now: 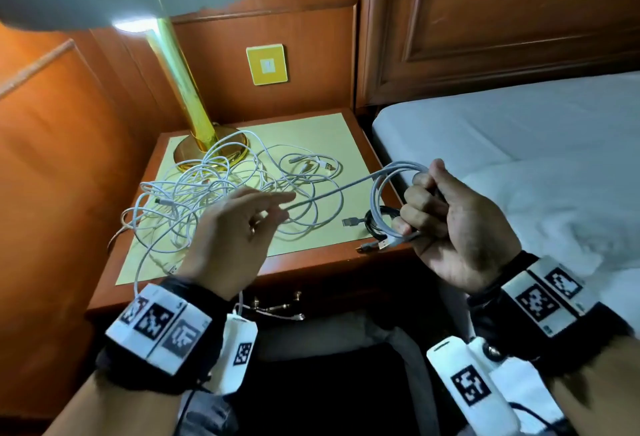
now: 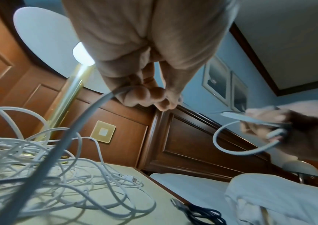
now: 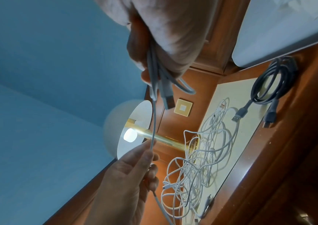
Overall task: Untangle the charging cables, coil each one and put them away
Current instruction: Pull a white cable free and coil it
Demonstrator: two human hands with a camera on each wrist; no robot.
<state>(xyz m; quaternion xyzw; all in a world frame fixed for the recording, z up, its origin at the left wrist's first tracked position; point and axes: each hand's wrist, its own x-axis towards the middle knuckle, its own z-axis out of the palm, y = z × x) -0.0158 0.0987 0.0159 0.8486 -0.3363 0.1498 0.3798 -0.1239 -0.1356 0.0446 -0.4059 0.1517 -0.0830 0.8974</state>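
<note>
A tangle of white charging cables [image 1: 221, 193] lies on the nightstand [image 1: 311, 134], beside the lamp base. My right hand [image 1: 415, 207] grips a small coil of white cable [image 1: 384, 189] above the nightstand's right edge, and a USB plug [image 3: 168, 100] hangs from the fist. One strand runs taut from that coil to my left hand [image 1: 277, 208], which pinches it between thumb and fingers [image 2: 140, 97] over the tangle [image 2: 39, 175]. From the left hand the strand drops into the pile. A coiled black cable [image 1: 375, 224] lies flat under the right hand.
A lamp with a gold stem [image 1: 183, 89] and white shade stands at the nightstand's back left. The bed [image 1: 519, 144] with white sheets abuts the right side. Wood panelling with a yellow switch plate [image 1: 266, 64] is behind. A drawer handle [image 1: 277, 304] shows below the front edge.
</note>
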